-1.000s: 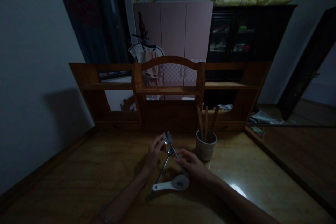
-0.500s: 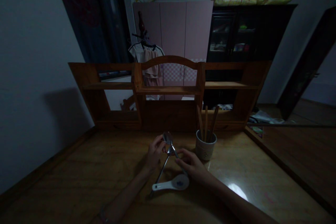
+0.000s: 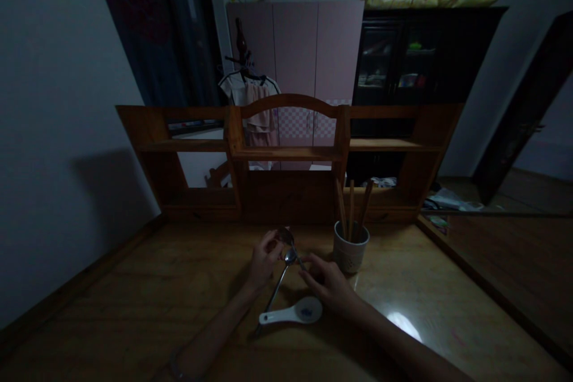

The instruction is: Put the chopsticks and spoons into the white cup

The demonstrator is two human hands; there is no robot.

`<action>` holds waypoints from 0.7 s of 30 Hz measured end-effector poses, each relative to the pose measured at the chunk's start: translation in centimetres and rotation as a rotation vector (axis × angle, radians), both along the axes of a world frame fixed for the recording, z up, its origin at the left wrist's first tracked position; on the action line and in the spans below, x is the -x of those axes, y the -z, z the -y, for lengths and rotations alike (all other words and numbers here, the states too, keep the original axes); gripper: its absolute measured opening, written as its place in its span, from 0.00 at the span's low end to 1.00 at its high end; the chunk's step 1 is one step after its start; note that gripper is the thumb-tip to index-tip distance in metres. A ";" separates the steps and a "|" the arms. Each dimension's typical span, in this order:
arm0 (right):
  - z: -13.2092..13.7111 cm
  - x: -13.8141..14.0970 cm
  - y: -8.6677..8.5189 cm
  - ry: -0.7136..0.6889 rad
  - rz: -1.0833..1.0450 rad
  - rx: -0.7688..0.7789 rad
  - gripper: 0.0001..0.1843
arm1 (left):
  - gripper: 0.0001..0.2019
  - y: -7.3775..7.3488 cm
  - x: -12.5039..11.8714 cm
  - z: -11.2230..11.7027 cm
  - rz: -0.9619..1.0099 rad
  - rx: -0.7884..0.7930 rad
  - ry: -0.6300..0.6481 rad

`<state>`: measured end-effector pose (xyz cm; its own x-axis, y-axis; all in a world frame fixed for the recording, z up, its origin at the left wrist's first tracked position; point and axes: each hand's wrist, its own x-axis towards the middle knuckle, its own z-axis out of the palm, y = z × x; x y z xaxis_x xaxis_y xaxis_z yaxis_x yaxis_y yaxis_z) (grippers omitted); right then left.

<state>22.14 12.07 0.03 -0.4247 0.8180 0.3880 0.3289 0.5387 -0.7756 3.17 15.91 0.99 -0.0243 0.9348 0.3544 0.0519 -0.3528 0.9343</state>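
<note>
Both my hands are on one metal spoon [image 3: 285, 236], raised a little above the desk. My left hand [image 3: 263, 259] pinches the edge of its bowl, while my right hand [image 3: 329, 279] grips its handle. Below it a second metal spoon [image 3: 281, 282] lies slantwise, its bowl just under the raised spoon and its handle running toward me. A white ceramic spoon [image 3: 293, 313] with a blue mark in its bowl rests across that handle, near my right wrist.
Right of my hands stands a light cup [image 3: 350, 253] holding several wooden sticks [image 3: 353, 212]. A wooden shelf unit [image 3: 290, 153] runs along the back of the desk [image 3: 179, 286]. A wall [image 3: 67, 149] rises on the left.
The raised spoon has turned in my fingers, so its bowl now looks darker and tilted differently. My hands have barely shifted. The other spoons and the cup stay put.
</note>
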 end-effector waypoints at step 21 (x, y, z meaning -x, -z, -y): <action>0.3 -0.1 -0.2 0.016 0.033 -0.017 0.14 | 0.14 -0.2 0.2 0.1 -0.057 -0.036 -0.049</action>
